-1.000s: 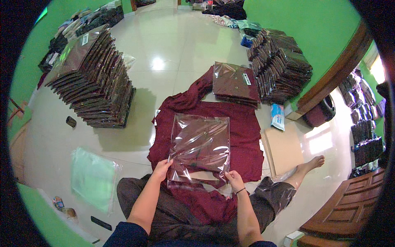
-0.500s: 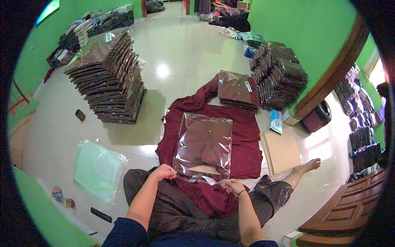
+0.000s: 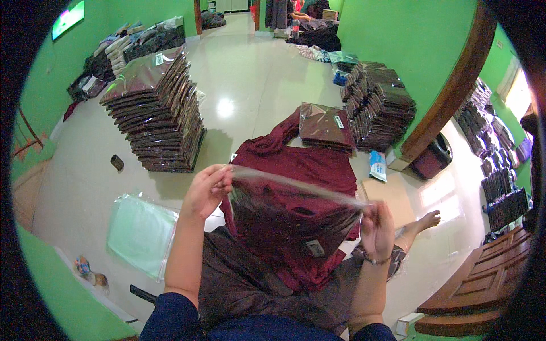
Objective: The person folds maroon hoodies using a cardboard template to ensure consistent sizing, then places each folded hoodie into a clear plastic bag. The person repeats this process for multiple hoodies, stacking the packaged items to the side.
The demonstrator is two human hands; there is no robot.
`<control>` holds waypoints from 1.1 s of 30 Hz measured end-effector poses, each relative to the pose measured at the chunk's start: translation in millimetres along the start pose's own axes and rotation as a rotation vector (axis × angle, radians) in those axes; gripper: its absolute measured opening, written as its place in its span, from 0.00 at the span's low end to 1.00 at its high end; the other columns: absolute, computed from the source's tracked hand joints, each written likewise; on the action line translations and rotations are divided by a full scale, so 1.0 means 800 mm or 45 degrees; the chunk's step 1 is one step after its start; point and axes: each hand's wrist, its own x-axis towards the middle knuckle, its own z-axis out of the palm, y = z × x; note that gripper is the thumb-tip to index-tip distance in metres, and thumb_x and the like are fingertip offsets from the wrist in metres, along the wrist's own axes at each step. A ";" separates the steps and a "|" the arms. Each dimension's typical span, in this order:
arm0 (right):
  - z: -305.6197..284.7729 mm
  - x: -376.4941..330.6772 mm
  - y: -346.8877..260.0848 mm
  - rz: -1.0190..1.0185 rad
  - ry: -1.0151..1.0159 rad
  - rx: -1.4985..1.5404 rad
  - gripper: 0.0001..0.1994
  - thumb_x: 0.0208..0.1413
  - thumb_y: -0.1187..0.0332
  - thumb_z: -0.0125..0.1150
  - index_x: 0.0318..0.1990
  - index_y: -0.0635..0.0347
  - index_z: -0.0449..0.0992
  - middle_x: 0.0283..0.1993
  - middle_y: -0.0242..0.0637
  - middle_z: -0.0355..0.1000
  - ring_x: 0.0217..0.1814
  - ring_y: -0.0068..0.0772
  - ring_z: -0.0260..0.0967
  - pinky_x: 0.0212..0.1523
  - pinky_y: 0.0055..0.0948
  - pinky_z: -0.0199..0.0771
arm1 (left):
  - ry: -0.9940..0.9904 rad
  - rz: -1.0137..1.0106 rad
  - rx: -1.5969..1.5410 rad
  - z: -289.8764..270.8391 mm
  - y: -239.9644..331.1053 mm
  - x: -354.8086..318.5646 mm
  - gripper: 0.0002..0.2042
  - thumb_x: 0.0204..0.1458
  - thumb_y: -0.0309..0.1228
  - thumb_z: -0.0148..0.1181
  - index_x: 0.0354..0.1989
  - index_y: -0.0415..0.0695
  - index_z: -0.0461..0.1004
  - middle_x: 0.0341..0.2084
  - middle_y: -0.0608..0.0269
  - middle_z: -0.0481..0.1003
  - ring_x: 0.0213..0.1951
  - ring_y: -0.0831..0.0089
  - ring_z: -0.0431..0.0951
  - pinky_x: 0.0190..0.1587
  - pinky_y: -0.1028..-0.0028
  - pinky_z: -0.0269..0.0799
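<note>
You are sitting on a pale tiled floor [image 3: 250,74] in a green-walled room, and the biggest thing near you is the tall stack of bagged dark garments [image 3: 156,116] on your left, well apart from your hands. A second, lower stack of bagged garments [image 3: 381,102] stands to your right against the wall, with a small pile of the same packs [image 3: 324,126] just beside it. Farther right, more folded dark stock fills the racks [image 3: 495,182] by the window.

In front of you a maroon shirt [image 3: 296,165] lies spread on the floor, its far edge touching the small pile. A flat sheaf of clear empty bags [image 3: 139,233] lies on the floor to your left, near your left elbow.

You hold a clear plastic bag [image 3: 296,219] up between your hands, above your lap, with a folded maroon shirt inside it showing a small tag near the lower edge. The bag's mouth is stretched into a taut line from one hand to the other. Your left hand [image 3: 207,190] is raised, its fingers [image 3: 224,173] pinching the left corner of the opening. Your right hand [image 3: 376,227] sits lower, fingers [image 3: 364,213] pressed together on the right corner; a thin band circles that wrist. Your bare foot [image 3: 424,220] rests just right of it.
</note>
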 end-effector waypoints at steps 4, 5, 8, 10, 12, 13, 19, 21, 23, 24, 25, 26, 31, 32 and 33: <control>0.015 0.057 -0.001 0.074 0.167 0.076 0.07 0.59 0.67 0.48 0.36 0.59 0.70 0.32 0.31 0.70 0.35 0.19 0.68 0.35 0.16 0.69 | 0.342 -0.145 -0.027 0.024 -0.008 0.044 0.07 0.53 0.25 0.52 0.38 0.37 0.71 0.27 0.63 0.74 0.29 0.78 0.75 0.31 0.80 0.73; 0.015 0.064 -0.004 0.036 0.138 0.074 0.07 0.59 0.67 0.48 0.35 0.59 0.70 0.32 0.31 0.71 0.35 0.20 0.68 0.35 0.16 0.70 | 0.192 -0.034 -0.017 0.028 -0.007 0.050 0.07 0.53 0.25 0.52 0.39 0.37 0.71 0.27 0.63 0.74 0.29 0.78 0.75 0.31 0.80 0.73; 0.003 0.058 -0.020 -0.017 0.093 0.129 0.07 0.58 0.67 0.48 0.35 0.59 0.70 0.32 0.30 0.71 0.35 0.20 0.68 0.33 0.17 0.71 | 0.036 0.237 0.019 0.034 -0.004 0.057 0.06 0.53 0.25 0.52 0.37 0.39 0.71 0.27 0.63 0.74 0.28 0.77 0.74 0.32 0.79 0.73; -0.015 0.044 -0.026 -0.041 0.041 0.150 0.06 0.58 0.66 0.49 0.35 0.58 0.69 0.30 0.30 0.70 0.33 0.21 0.69 0.31 0.18 0.72 | -0.021 0.248 -0.007 0.028 -0.003 0.051 0.05 0.53 0.25 0.52 0.36 0.39 0.71 0.27 0.63 0.73 0.27 0.77 0.74 0.33 0.79 0.73; -0.041 0.029 -0.020 0.052 0.003 -0.080 0.06 0.58 0.66 0.49 0.34 0.58 0.69 0.30 0.30 0.70 0.32 0.21 0.68 0.30 0.19 0.72 | 0.023 0.213 0.032 0.009 -0.013 0.039 0.04 0.52 0.25 0.53 0.35 0.39 0.71 0.25 0.63 0.73 0.25 0.76 0.73 0.32 0.79 0.71; -0.057 0.023 -0.014 0.126 0.059 -0.193 0.06 0.58 0.67 0.49 0.34 0.57 0.69 0.30 0.30 0.70 0.32 0.21 0.68 0.30 0.19 0.72 | -0.038 0.039 0.157 -0.006 -0.020 0.031 0.05 0.53 0.26 0.53 0.35 0.39 0.71 0.25 0.63 0.73 0.25 0.76 0.73 0.32 0.79 0.71; -0.157 -0.024 0.073 0.625 -0.168 -2.076 0.11 0.52 0.65 0.53 0.29 0.66 0.75 0.24 0.48 0.71 0.28 0.47 0.71 0.32 0.38 0.69 | 0.152 -0.888 1.704 -0.121 -0.125 -0.022 0.08 0.51 0.26 0.51 0.35 0.34 0.72 0.29 0.53 0.76 0.30 0.67 0.77 0.34 0.71 0.73; -0.172 -0.027 0.109 0.277 -0.333 -2.166 0.12 0.54 0.65 0.52 0.30 0.67 0.74 0.26 0.45 0.72 0.34 0.39 0.73 0.36 0.34 0.71 | -0.036 -0.462 1.991 -0.141 -0.171 -0.023 0.09 0.50 0.26 0.50 0.35 0.34 0.73 0.30 0.50 0.75 0.32 0.59 0.76 0.37 0.66 0.72; -0.175 -0.019 0.150 0.169 -0.481 -2.122 0.13 0.54 0.64 0.51 0.37 0.65 0.74 0.40 0.46 0.71 0.50 0.42 0.67 0.50 0.40 0.64 | -0.054 -0.139 2.049 -0.144 -0.222 -0.015 0.12 0.50 0.25 0.46 0.39 0.34 0.72 0.37 0.46 0.73 0.40 0.49 0.72 0.47 0.62 0.67; -0.171 -0.017 0.177 0.144 -0.433 -2.275 0.15 0.54 0.62 0.50 0.43 0.63 0.71 0.46 0.46 0.67 0.56 0.41 0.61 0.55 0.43 0.56 | -0.090 0.140 2.137 -0.141 -0.246 -0.007 0.15 0.50 0.23 0.44 0.47 0.34 0.67 0.45 0.46 0.69 0.48 0.51 0.68 0.53 0.64 0.62; -0.169 -0.013 0.206 -0.056 -0.421 -2.418 0.18 0.54 0.61 0.50 0.49 0.62 0.68 0.53 0.46 0.63 0.61 0.41 0.55 0.60 0.47 0.49 | -0.165 0.242 2.288 -0.141 -0.263 0.001 0.20 0.52 0.25 0.42 0.55 0.36 0.58 0.55 0.51 0.60 0.56 0.55 0.60 0.58 0.59 0.54; -0.169 -0.010 0.230 -0.027 -0.369 -2.443 0.21 0.54 0.59 0.49 0.53 0.61 0.64 0.58 0.44 0.58 0.64 0.41 0.50 0.62 0.50 0.41 | -0.242 0.182 2.512 -0.141 -0.277 0.006 0.22 0.53 0.28 0.41 0.57 0.38 0.56 0.58 0.54 0.56 0.59 0.57 0.56 0.59 0.56 0.50; -0.225 0.004 0.275 0.532 -0.621 -2.826 0.32 0.55 0.44 0.36 0.64 0.51 0.49 0.69 0.32 0.38 0.71 0.35 0.34 0.64 0.56 0.28 | -0.412 -0.248 2.526 -0.157 -0.305 0.016 0.24 0.57 0.38 0.38 0.61 0.42 0.51 0.63 0.63 0.48 0.64 0.63 0.45 0.62 0.52 0.41; -0.240 0.011 0.272 0.633 -0.589 -2.813 0.33 0.55 0.43 0.35 0.65 0.47 0.44 0.70 0.28 0.34 0.71 0.32 0.31 0.65 0.55 0.27 | -0.439 -0.306 2.438 -0.161 -0.307 0.018 0.24 0.57 0.39 0.38 0.61 0.42 0.51 0.63 0.63 0.48 0.64 0.63 0.45 0.62 0.52 0.41; -0.252 0.019 0.268 0.567 -0.540 -2.688 0.30 0.57 0.47 0.34 0.65 0.48 0.46 0.70 0.30 0.35 0.71 0.31 0.31 0.64 0.56 0.27 | -0.468 -0.299 2.293 -0.165 -0.307 0.018 0.25 0.57 0.40 0.37 0.61 0.43 0.51 0.63 0.64 0.48 0.64 0.63 0.46 0.62 0.52 0.41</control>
